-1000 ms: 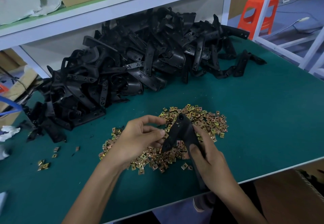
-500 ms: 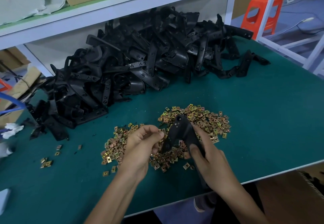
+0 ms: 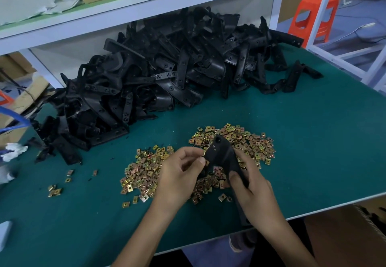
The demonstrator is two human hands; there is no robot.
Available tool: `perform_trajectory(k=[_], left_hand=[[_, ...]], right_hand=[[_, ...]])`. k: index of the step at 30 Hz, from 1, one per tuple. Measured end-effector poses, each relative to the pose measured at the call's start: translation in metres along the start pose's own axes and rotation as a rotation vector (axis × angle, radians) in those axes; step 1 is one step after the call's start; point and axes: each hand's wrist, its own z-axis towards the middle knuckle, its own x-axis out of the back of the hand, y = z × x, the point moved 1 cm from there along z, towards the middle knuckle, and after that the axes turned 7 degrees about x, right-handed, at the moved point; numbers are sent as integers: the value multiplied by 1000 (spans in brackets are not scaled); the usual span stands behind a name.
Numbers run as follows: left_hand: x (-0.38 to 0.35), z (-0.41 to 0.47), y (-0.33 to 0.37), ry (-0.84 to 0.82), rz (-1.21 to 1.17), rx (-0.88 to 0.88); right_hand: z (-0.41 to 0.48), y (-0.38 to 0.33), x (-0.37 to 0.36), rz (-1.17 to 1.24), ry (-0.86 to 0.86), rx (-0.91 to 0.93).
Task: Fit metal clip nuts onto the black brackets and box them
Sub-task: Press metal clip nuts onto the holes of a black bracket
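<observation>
Right hand: fingers curled round the lower arm of the bracket, holding it over the middle of the nuts
Left hand: thumb and forefinger pinch the left edge of the bracket; whether a nut is between them I cannot tell
Bracket: black and angled, its holed top end is over the far part of the nuts, its lower end is hidden under the right hand
Nuts: gold pile lying flat on the table; hands and bracket cover its middle
Heap: many black brackets, behind the nuts, with a strip of bare table between
Stray nuts: few, left of the nuts
Rag: white, far left of the nuts
Shelf: above and behind the nuts, over the heap
Stool: orange, far behind and right of the nuts, off the table
Carton: brown, nearer than the nuts and to the right, below the table edge
</observation>
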Motion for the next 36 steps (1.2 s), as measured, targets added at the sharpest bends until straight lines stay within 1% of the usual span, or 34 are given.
perform_trajectory(k=[4, 6, 10, 13, 15, 18, 22, 25, 27, 29, 31, 33, 36], left_hand=[[10, -1, -6, -51, 81, 10], [21, 2, -12, -40, 198, -9], [59, 20, -23, 139, 531, -58], [92, 43, -26, 290, 711, -7], [106, 59, -28, 331, 811, 10], [113, 82, -32, 299, 898, 3], [105, 100, -31, 162, 991, -33], [103, 106, -28, 119, 977, -27], [102, 107, -26, 72, 959, 15], [100, 103, -22, 49, 883, 39], [97, 95, -14, 46, 697, 63], [91, 82, -2, -3, 449, 68], [78, 57, 16, -95, 225, 0]], right_hand=[[-1, 0, 1, 25, 1, -12], [-1, -1, 1, 42, 3, -22], [-1, -4, 2, 51, -27, -42], [0, -5, 1, 52, -34, -53], [0, -5, 0, 47, -35, -60], [1, -4, -1, 41, -22, -75], [1, -2, -2, 41, -20, -76], [1, 0, -3, 45, -20, -69], [1, 2, -3, 49, -22, -70], [2, 2, -3, 54, -26, -69], [2, 3, -3, 48, -22, -62], [2, 3, -3, 43, -20, -51], [1, 4, -4, 51, -20, -40]])
